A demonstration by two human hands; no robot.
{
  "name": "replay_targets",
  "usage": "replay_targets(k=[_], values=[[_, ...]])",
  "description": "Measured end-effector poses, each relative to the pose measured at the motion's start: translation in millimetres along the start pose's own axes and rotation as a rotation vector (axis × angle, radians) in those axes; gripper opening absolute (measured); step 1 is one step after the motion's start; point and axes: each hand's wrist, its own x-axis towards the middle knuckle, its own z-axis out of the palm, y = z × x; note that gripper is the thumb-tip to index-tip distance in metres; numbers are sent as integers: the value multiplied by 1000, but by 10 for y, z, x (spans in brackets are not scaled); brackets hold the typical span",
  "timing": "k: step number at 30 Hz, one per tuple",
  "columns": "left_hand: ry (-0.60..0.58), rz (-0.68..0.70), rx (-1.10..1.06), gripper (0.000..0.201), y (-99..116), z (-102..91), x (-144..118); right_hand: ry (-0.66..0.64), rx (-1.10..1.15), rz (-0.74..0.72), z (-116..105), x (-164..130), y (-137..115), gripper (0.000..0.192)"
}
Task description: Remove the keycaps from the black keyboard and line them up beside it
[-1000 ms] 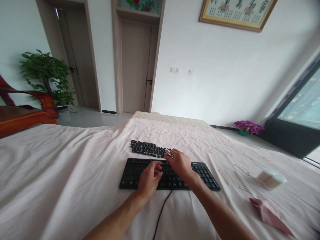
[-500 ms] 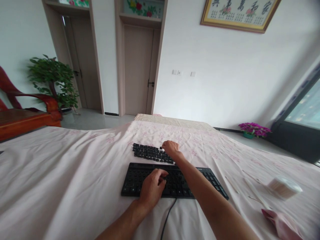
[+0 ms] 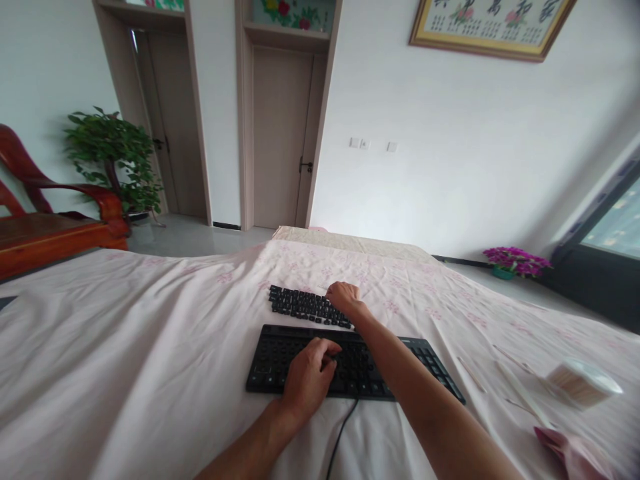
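One black plastic keyboard (image 3: pixel 267 363) lies on one wrinkled, flower-printed cloth (image 3: pixel 150 360), the left hand (image 3: pixel 307 377) curled over its middle; beyond it sit rows of small squarish black keycaps (image 3: pixel 299 303), too blurred to count, with the right hand (image 3: pixel 345 297) bent down near their right end. Whether either grips anything, I cannot tell; one framed panel (image 3: pixel 493 30) bears Chinese characters

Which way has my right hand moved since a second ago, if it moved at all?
Yes: judged against the black keyboard, your right hand has moved forward, from over its far edge to beyond it, by the loose keycaps.
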Motion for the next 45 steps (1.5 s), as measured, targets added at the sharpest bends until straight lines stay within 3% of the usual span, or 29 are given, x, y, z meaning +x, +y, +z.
replay_targets(k=[4, 9, 13, 18, 23, 30, 35, 45], values=[[7, 12, 2, 29, 0, -5, -5, 16, -7, -4, -69, -43, -38, 26], [-2, 23, -8, 30, -4, -6, -12, 75, 20, -29, -325, -264, -58, 52], [0, 33, 11, 30, -24, 12, -16, 104, 100, -112, -580, -645, 8, 65], [-12, 51, 68, 28, -23, 19, -28, 106, 184, -183, -748, -1242, 152, 68], [-19, 57, 104, 26, 11, 9, -48, 59, 390, -198, -664, -1590, 331, 60], [-33, 113, 182, 25, 18, 31, -93, -40, 877, -234, -376, -1686, 468, 23], [-30, 115, 212, 26, 31, 42, -104, -87, 917, -297, -355, -1749, 436, 13], [-61, 125, 256, 26, 28, 41, -108, -124, 883, -365, -268, -1807, 384, 19]])
